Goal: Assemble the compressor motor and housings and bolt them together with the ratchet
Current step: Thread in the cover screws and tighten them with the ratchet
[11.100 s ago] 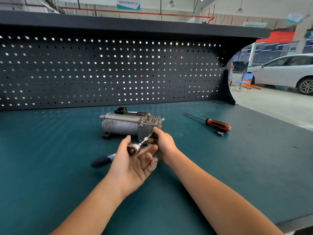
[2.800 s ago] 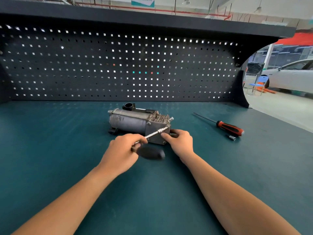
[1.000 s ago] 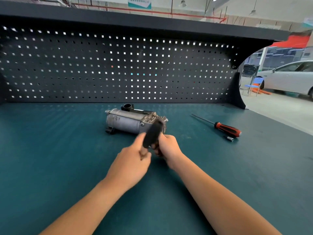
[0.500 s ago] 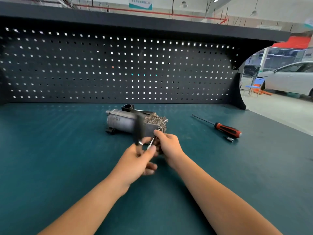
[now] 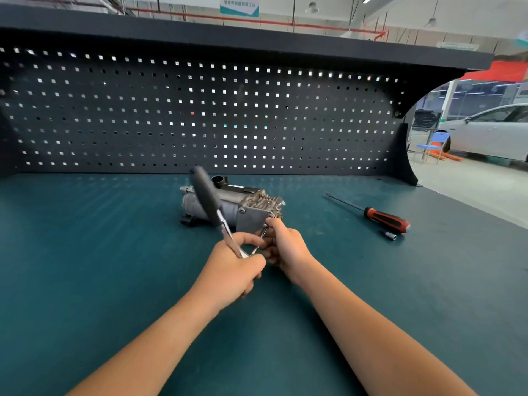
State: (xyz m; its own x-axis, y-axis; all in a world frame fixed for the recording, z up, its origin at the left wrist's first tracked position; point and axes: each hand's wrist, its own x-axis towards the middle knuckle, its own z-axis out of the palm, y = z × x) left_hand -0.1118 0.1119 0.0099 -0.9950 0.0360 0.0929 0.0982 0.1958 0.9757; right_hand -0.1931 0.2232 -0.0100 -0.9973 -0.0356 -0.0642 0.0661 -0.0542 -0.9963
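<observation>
A dull teal rubber-like mat covers the broad workbench (image 5: 85, 267), backed by a black steel pegboard (image 5: 171, 115) of small square holes. Both bare forearms reach forward and meet near the bench's middle. The left hand (image 5: 231, 267) is turned knuckles-up, its fingers wrapped tight around the chrome shank of the black-handled ratchet (image 5: 208, 195) close to the head. The right hand (image 5: 285, 247) sits just beside it, fingers curled, thumb and forefinger pinching the thin chrome extension bar (image 5: 261, 237) where it meets the compressor.

The grey cast-metal compressor (image 5: 248, 215) lies on its side mid-bench: a smooth cylindrical motor body on the left, a ribbed, finned housing and flat square plate on the right. The ratchet's knurled handle tilts up and away to the left, crossing in front of the motor body. Well to the right lies a long-bladed screwdriver with a red and black handle (image 5: 383, 218), and just beside its handle a small shiny metal socket (image 5: 390, 236).
</observation>
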